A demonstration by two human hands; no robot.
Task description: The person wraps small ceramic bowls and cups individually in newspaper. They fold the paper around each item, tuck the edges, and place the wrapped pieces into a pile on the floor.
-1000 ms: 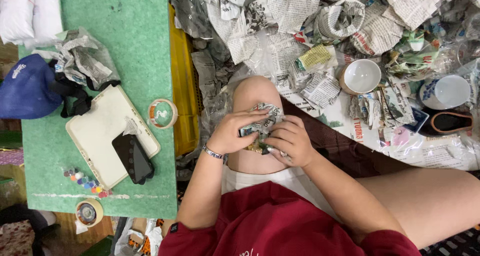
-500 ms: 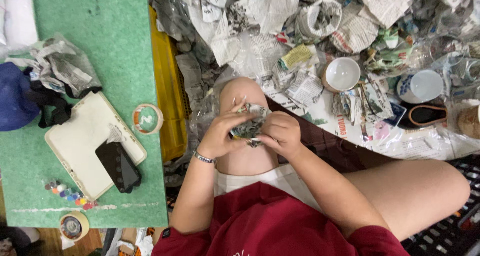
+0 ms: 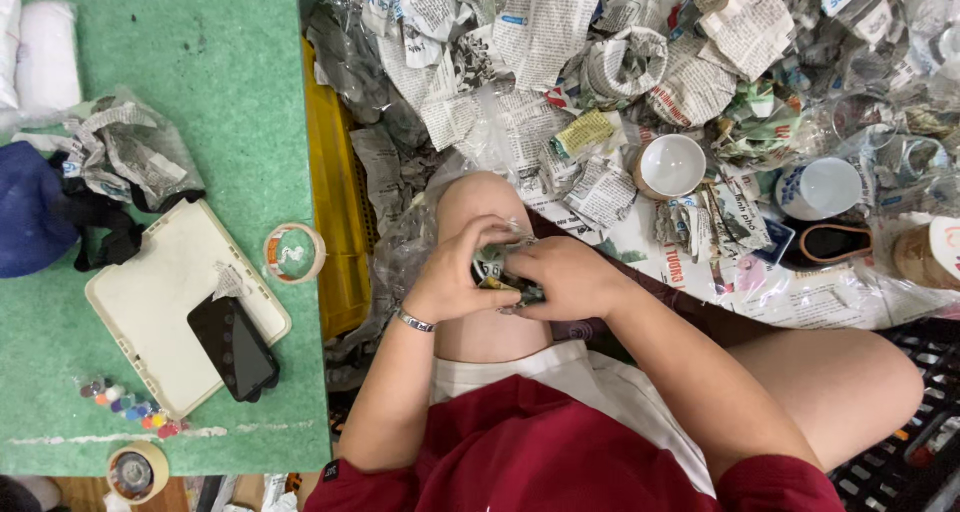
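Observation:
Both of my hands meet over my bare knee (image 3: 480, 202). My left hand (image 3: 455, 272), with a bracelet on its wrist, and my right hand (image 3: 565, 277) are both closed around a small bundle wrapped in crumpled newspaper (image 3: 497, 268). Most of the bundle is hidden by my fingers, so what is inside cannot be told. I sit with my legs folded, wearing a dark red shirt.
A heap of crumpled newspaper (image 3: 560, 62) lies ahead, with a white bowl (image 3: 670, 164), a white cup (image 3: 820, 187) and a brown cup (image 3: 835, 242). On the green table (image 3: 220, 82) at left sit a white tray (image 3: 150, 292), black phone (image 3: 232, 347), tape rolls (image 3: 293, 252), blue cap (image 3: 30, 207).
My hands have closed tighter over the newspaper bundle, hiding more of it. The camera has come nearer and shifted slightly.

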